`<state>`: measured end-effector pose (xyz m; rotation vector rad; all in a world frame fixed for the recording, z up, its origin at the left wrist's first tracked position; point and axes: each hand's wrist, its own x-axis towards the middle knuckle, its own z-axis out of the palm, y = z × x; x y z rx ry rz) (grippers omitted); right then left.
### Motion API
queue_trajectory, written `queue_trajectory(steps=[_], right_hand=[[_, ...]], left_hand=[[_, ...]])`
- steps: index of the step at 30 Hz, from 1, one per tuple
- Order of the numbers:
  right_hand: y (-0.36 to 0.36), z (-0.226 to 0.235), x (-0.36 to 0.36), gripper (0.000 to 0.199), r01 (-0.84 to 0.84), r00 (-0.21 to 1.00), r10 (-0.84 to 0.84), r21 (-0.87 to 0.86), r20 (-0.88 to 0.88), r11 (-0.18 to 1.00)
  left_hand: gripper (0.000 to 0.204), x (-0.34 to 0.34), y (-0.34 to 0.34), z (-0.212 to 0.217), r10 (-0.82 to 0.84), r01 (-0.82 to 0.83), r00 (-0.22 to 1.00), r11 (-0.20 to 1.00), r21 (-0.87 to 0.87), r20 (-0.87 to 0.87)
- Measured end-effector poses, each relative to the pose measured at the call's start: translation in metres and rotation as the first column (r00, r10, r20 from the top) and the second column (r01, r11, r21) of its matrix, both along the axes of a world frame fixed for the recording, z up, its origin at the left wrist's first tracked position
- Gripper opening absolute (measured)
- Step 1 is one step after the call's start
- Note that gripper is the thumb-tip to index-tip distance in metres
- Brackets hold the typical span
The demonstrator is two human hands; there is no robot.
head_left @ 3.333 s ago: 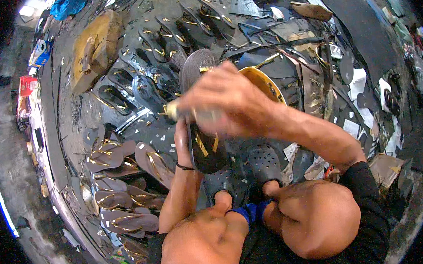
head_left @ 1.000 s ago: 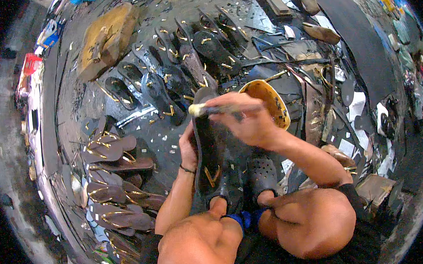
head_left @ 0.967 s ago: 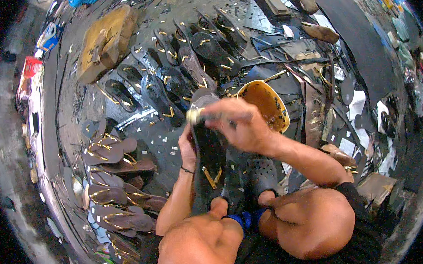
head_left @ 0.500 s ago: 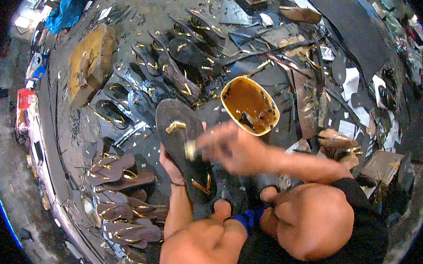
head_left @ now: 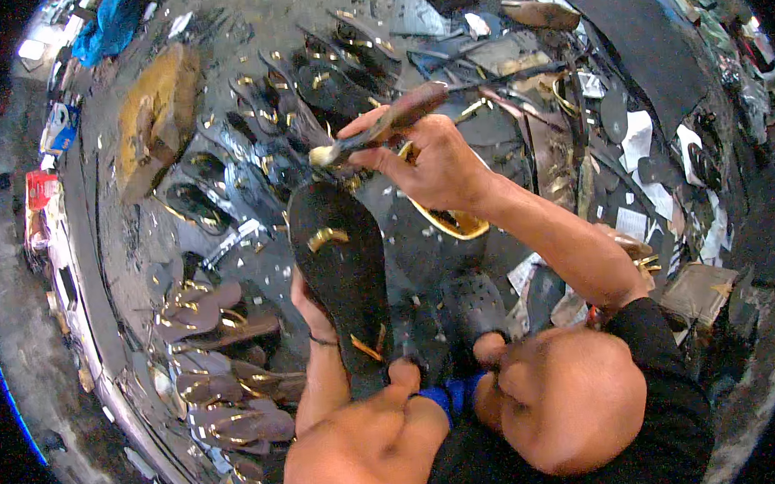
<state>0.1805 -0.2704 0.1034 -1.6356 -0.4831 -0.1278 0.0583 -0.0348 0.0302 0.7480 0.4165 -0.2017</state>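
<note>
The right hand (head_left: 431, 159) is pinching a brush (head_left: 389, 122) just beyond the far end of the dark sole (head_left: 343, 276), whose long axis is running far to near. The left hand (head_left: 309, 302) (fingers partly hidden) is clasping its left edge above the floor (head_left: 219, 30).

A thick yellow-brown wooden block (head_left: 174, 88) sits at upper left on the littered floor (head_left: 241, 25), seen from my distant post, with a crumpled blue sheet (head_left: 106, 28) (bag or cloth, I cannot tell) beyond it. Toward the left edge I make out a red box (head_left: 42, 188) below a blue-and-white package (head_left: 63, 129). At right, white papers (head_left: 637, 141) lie near a long dark sheet (head_left: 638, 54), a brown flat piece (head_left: 698, 292) lower down.
</note>
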Motion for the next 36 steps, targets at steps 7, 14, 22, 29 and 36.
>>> queue_trajectory(steps=[7, 14, 22, 29, 36], right_hand=[[0.019, -0.007, -0.116, 0.026, -0.469, 0.880, 0.464, -0.032, -0.105, 0.882], [-0.068, -0.095, -0.055, 0.024, 0.209, 0.934, -0.347, -0.651, -0.090, 0.730], [-0.121, -0.026, -0.114, 0.035, -0.115, 0.939, -0.262, -0.921, -0.223, 0.371], [-0.082, 0.023, -0.086, 0.031, -0.202, 0.773, 0.089, -0.111, -0.629, 0.973], [0.037, 0.007, -0.053, 0.021, -0.256, 0.966, 0.252, -0.060, -0.065, 0.965]], left_hand=[[0.045, -0.005, 0.083, -0.056, 0.222, -0.246, 0.969, 0.915, 0.320, 0.110], [0.043, -0.070, 0.045, -0.018, 0.193, -0.179, 0.950, 0.981, 0.081, -0.244], [0.043, -0.114, 0.051, -0.009, 0.156, -0.130, 0.935, 0.986, 0.102, -0.318], [0.042, -0.057, 0.052, 0.001, -0.084, 0.085, 0.985, 0.996, 0.001, -0.153], [0.042, 0.023, -0.031, 0.052, 0.014, -0.018, 0.999, 0.997, -0.077, -0.042]])
